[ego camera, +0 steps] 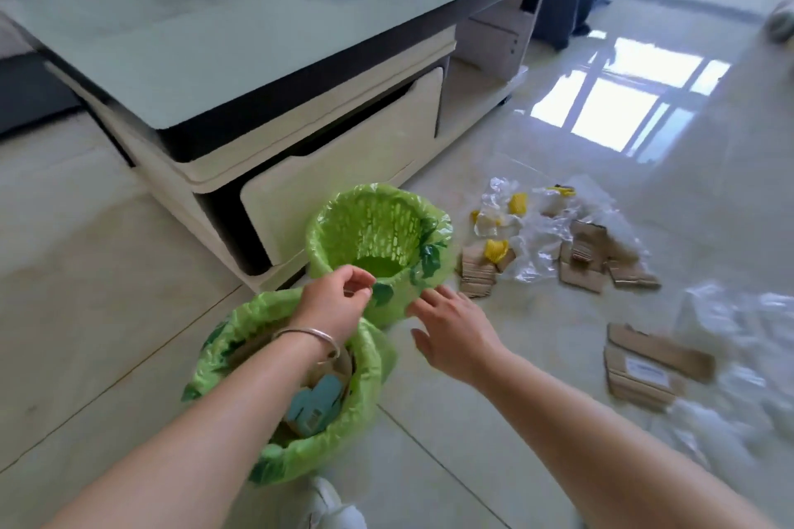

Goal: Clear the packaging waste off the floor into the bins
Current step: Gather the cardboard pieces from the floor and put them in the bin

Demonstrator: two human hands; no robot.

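Clearly the waste is still mostly on the floor: torn brown cardboard pieces (601, 260), crumpled clear plastic film (532, 236) and small yellow foam scraps (496, 250) lie scattered to the right of the far green mesh bin with its green liner (378, 236), and a flattened brown carton with a white label (648, 369) sits nearer the person among more film. The near green-lined bin (279, 434) already holds cardboard and a pale blue card. The left hand (337, 303) pinches the far bin's liner at its near rim; the right hand (455, 333) hovers beside that rim, fingers spread, holding nothing.

A tug on the thin liner could pull it off the rim or tip the light, seemingly empty bin. The film may slide on the glossy pale tile floor (537, 464) when grabbed.

A glass-topped white coffee table (258, 69) stands just behind the bins.
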